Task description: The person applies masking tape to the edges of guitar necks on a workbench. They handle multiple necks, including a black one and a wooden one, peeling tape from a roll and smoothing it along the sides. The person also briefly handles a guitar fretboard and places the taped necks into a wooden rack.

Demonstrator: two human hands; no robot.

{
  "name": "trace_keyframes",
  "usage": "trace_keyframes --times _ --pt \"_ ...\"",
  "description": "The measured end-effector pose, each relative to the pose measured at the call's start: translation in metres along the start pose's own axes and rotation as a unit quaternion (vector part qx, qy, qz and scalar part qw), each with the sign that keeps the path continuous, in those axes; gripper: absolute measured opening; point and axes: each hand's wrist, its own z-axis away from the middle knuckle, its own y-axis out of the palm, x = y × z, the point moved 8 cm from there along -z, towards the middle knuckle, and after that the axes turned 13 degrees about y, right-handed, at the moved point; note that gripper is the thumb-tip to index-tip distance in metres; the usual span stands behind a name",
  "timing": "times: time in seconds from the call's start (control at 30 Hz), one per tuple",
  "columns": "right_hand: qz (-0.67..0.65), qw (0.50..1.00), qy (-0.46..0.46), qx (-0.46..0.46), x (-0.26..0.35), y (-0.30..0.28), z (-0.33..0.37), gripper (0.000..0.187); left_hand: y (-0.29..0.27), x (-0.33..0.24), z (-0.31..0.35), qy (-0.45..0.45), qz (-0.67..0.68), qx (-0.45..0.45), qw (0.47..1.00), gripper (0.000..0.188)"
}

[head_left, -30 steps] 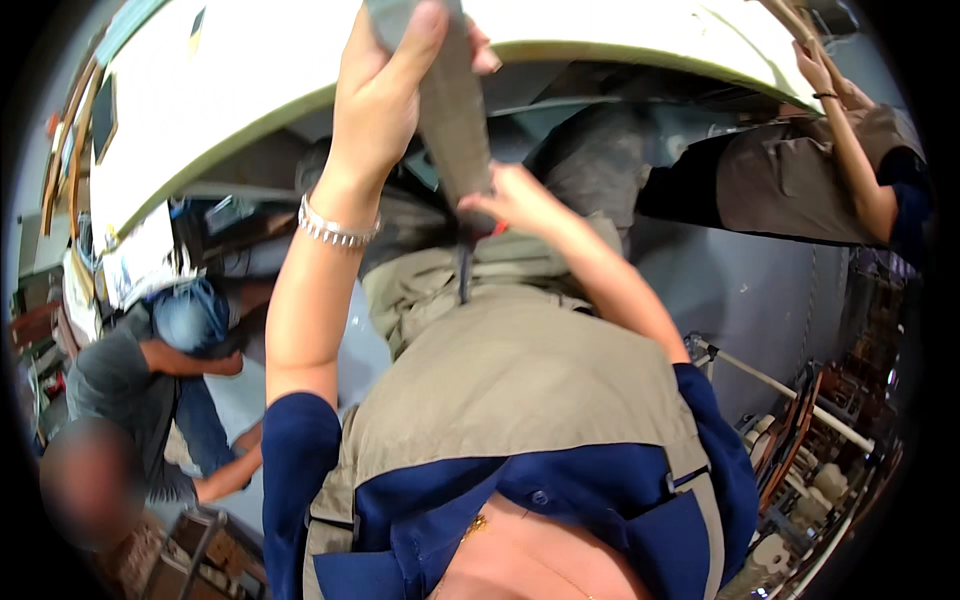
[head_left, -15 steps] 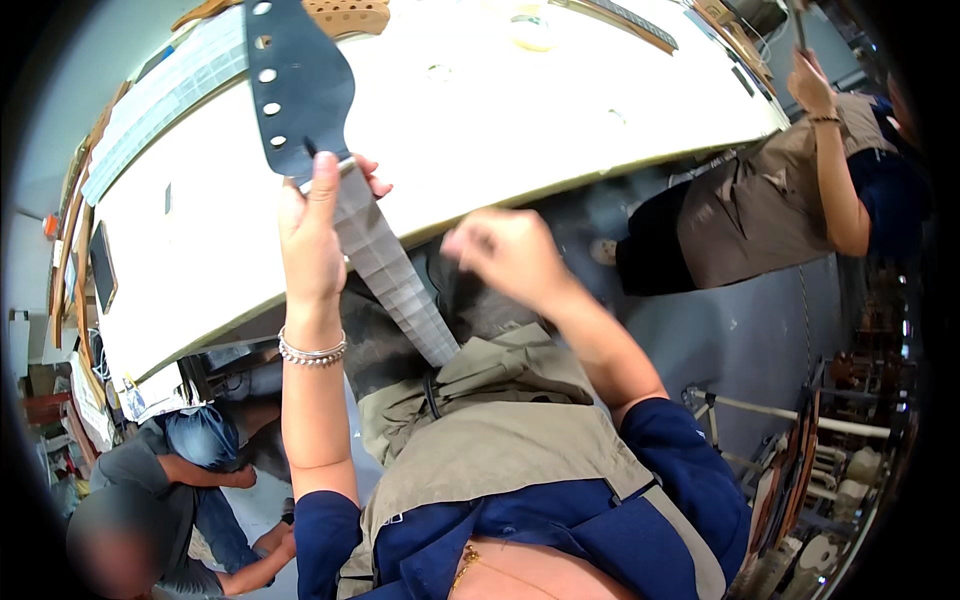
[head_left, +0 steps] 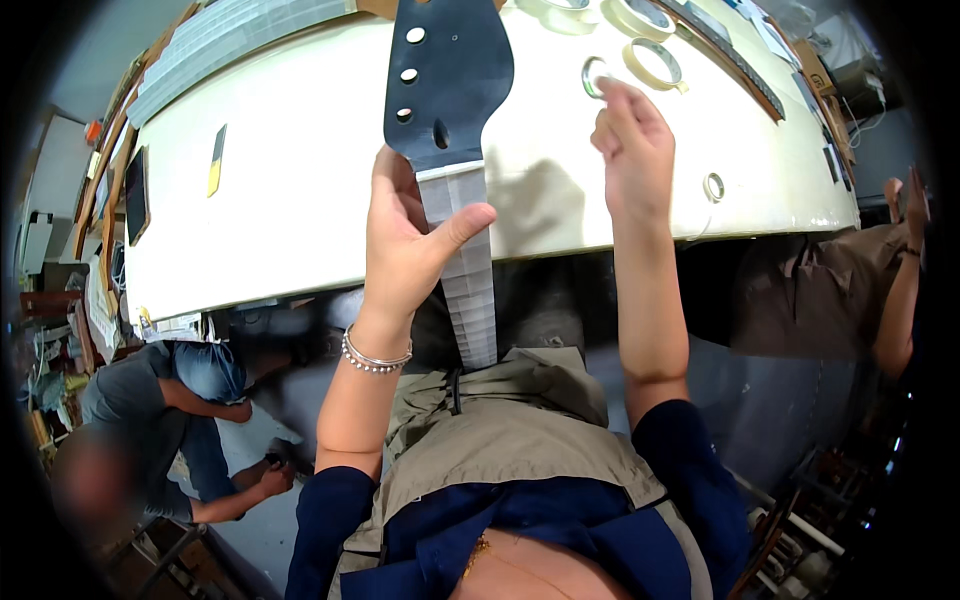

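Observation:
A guitar neck with a black headstock [head_left: 455, 70] runs down from the table toward my apron. Pale tape strips cover its taped fretboard [head_left: 466, 270]. My left hand [head_left: 410, 225] grips the neck just below the headstock, its thumb across the taped face. Over the table, my right hand [head_left: 635, 135] has its fingers drawn together, slightly blurred. Its fingertips meet the rim of a small roll of tape [head_left: 586, 80], which looks tilted. Beside that lies a larger cream tape roll [head_left: 668, 81].
More tape rolls [head_left: 645, 18] and a dark fretted neck [head_left: 735, 65] lie at the back right. A small tape ring [head_left: 713, 187] is near the front edge. Left are a yellow-and-grey blade [head_left: 216, 160] and a phone [head_left: 138, 195]. One person sits lower left, another stands right.
My right hand has gone from beside the neck out over the table to the small tape roll. The headstock now appears farther right and more upright, as the view has shifted.

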Motion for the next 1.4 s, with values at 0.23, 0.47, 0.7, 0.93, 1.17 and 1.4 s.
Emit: trace_keyframes --times 0.23,0.47,0.7,0.93,1.17,1.4 --pt "-0.468 0.715 0.329 0.401 -0.022 0.068 0.098 0.041 -0.03 -0.045 0.02 0.228 -0.218 -0.128 0.94 0.033" --pt "-0.504 0.656 0.374 0.42 -0.021 0.086 0.125 0.04 -0.003 -0.062 0.02 0.175 -0.218 -0.033 0.96 0.019" --pt "-0.449 0.718 0.322 0.423 -0.024 0.093 0.13 0.044 -0.006 -0.061 0.02 0.175 -0.18 -0.015 0.968 0.015" --pt "0.154 0.976 -0.141 0.062 0.019 0.069 0.117 0.085 -0.015 -0.061 0.023 0.137 -0.153 -0.025 0.978 0.014" --pt "0.062 0.984 -0.159 0.049 0.02 0.073 0.108 0.084 -0.027 -0.052 0.015 0.164 -0.203 -0.062 0.963 0.023" --pt "0.039 0.986 -0.163 -0.025 0.028 0.064 0.093 0.091 -0.009 -0.034 -0.021 0.164 -0.211 -0.079 0.96 0.071"
